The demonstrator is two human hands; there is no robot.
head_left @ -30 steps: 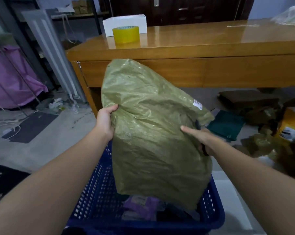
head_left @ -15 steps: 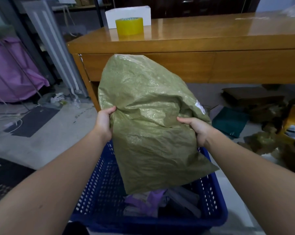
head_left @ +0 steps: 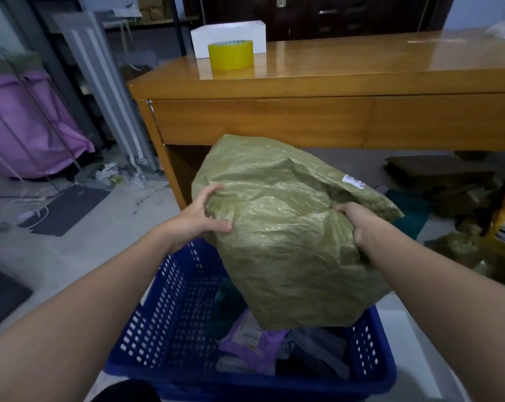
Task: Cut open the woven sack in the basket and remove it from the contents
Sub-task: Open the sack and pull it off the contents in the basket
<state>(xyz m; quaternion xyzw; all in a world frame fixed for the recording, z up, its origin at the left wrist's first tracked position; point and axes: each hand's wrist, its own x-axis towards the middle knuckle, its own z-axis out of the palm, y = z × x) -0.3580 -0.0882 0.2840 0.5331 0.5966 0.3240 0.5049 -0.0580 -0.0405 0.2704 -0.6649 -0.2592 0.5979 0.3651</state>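
Observation:
An olive-green woven sack hangs crumpled above the blue perforated plastic basket, its lower end just over the rim. My left hand pinches the sack's left side with spread fingers. My right hand clutches a bunched fold on its right side. Inside the basket lie loose parcels: a purple mailer and grey and dark packets. A small white label sits near the sack's upper right.
A wooden desk stands right behind the basket, with a yellow tape roll and a white box on it. Cardboard, a dark green cloth and packages litter the floor at right. A pink-covered rack is at left.
The sack has dropped lower and crumpled shorter between my hands, shifting right. More of the basket's inside and its parcels shows now. Both hands regripped the sack.

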